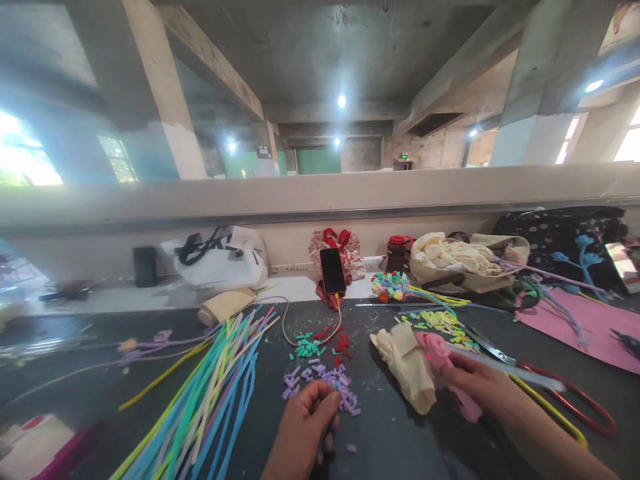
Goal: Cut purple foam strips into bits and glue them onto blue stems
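My left hand (311, 423) is closed in a pinch at the lower middle, over the near side of a pile of lilac short pieces (350, 399). A small blue tip (337, 387) shows at its thumb and fingertips; the rest of that piece is hidden. My right hand (477, 379) is wrapped round a pink hot glue gun (436, 350). A translucent glue stick (535, 377) sticks out of its back to the right. The gun's front lies over a crumpled cream cloth (407, 373). Teal pieces (309, 347) and red pieces (343, 343) lie beyond the lilac ones.
Long coloured fuzzy stems (215, 393) spread at left. Red-handled scissors (565, 393) lie right of my right hand, near yellow pieces (440, 322). Behind stand a phone (333, 270) on a cable, a white bag (225, 260), a red-lidded bottle (397, 255) and a pink sheet (595, 327).
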`<state>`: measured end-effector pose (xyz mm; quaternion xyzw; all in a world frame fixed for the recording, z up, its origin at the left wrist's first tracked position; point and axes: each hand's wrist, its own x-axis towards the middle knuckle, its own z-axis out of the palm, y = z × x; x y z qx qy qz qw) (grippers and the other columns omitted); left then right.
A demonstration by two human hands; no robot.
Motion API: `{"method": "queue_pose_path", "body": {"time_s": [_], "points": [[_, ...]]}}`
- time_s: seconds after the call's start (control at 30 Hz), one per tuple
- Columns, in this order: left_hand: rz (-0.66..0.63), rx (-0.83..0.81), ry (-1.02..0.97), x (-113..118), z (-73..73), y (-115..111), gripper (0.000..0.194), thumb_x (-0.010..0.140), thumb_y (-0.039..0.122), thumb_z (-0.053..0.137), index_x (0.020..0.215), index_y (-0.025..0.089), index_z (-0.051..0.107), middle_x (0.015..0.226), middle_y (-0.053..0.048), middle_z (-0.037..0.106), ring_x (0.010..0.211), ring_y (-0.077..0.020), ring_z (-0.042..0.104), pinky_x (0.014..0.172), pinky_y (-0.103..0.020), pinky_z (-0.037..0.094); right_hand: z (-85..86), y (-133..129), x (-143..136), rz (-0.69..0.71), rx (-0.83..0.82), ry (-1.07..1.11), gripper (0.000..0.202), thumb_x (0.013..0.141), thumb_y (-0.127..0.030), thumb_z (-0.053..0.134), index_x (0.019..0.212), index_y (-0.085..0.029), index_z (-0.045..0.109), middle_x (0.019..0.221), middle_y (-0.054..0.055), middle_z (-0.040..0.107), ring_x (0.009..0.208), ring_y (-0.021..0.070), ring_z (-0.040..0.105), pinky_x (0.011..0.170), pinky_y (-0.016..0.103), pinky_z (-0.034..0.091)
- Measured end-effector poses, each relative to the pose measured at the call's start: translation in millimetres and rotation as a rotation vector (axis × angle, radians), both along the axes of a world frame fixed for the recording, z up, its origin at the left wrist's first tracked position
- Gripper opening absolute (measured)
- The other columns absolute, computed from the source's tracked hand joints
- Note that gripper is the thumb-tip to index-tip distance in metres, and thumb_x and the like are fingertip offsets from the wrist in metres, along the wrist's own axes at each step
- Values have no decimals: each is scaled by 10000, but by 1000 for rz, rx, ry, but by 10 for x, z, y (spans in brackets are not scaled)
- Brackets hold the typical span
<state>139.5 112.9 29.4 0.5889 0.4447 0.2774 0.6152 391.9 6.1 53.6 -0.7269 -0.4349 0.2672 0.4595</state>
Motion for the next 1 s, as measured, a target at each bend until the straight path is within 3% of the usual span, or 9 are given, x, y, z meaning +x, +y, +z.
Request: {"method": "queue_pose_path", "body": {"time_s": [0.1, 0.23, 0.37, 0.43, 0.5, 0.6, 0.67, 0.83, 1.0], "points": [[0, 6, 2, 8, -23, -4, 311, 624, 490, 530, 659, 187, 467, 443, 82, 474, 284, -37, 354, 289, -130, 185, -43, -14, 70, -103, 70, 321, 269, 603, -397, 575, 740, -168, 613, 631, 33, 635, 578, 197, 574, 506, 269, 420], [-29, 55, 23, 13, 19, -47, 293, 649, 484, 511, 652, 192, 487, 447, 71, 472, 314, -61, 380, 319, -154, 214, -133, 2, 23, -201, 133, 505, 240, 606, -353, 586, 747, -159, 594, 619, 27, 626, 558, 184, 587, 503, 271, 447], [-215, 452, 102, 168, 257, -203, 131, 668, 288, 537, 599, 185, 581, 678, -19, 609, 666, -148, 551, 611, -235, 409, -185, -3, -38, -220, 100, 504, 310, 618, -354, 596, 854, -152, 594, 746, 49, 645, 629, 192, 601, 540, 273, 459], [-372, 647, 115, 329, 379, -275, 80, 643, 181, 550, 654, 210, 624, 1015, -33, 598, 930, -184, 517, 810, -284, 372, -177, -19, -54, -217, 79, 453, 349, 621, -368, 603, 896, -153, 591, 849, 62, 642, 725, 211, 601, 595, 279, 462], [-483, 767, 152, 509, 438, -301, 129, 619, 133, 558, 665, 229, 629, 1147, -4, 539, 1051, -191, 449, 893, -307, 320, -140, -36, -68, -139, 71, 367, 333, 633, -394, 594, 862, -154, 605, 872, 60, 640, 791, 229, 586, 633, 282, 454], [-547, 844, 246, 730, 390, -258, 117, 643, 156, 541, 684, 227, 625, 1263, 18, 442, 1118, -195, 391, 928, -334, 286, -57, -52, -93, 92, 95, 252, 289, 685, -428, 530, 700, -149, 605, 718, 33, 634, 766, 229, 571, 636, 276, 431], [-580, 857, 292, 817, 303, -222, 138, 662, 160, 510, 695, 228, 626, 1218, 12, 488, 1066, -186, 437, 893, -316, 316, -10, -63, -105, 175, 88, 211, 304, 696, -436, 509, 612, -152, 577, 601, 8, 595, 690, 210, 559, 605, 264, 412], [-597, 849, 421, 876, 117, -234, 170, 676, 156, 470, 685, 218, 628, 944, -17, 633, 880, -181, 532, 741, -267, 365, 39, -115, -79, 36, 164, 211, 258, 716, -397, 507, 630, -163, 573, 532, -27, 535, 543, 144, 494, 499, 225, 346], [-573, 852, 455, 873, 83, -249, 143, 672, 192, 494, 699, 214, 633, 933, -26, 633, 888, -185, 522, 755, -269, 339, 25, -111, 97, -117, 222, 338, 228, 666, -380, 552, 601, -161, 563, 469, -30, 493, 428, 116, 428, 435, 230, 313]]}}
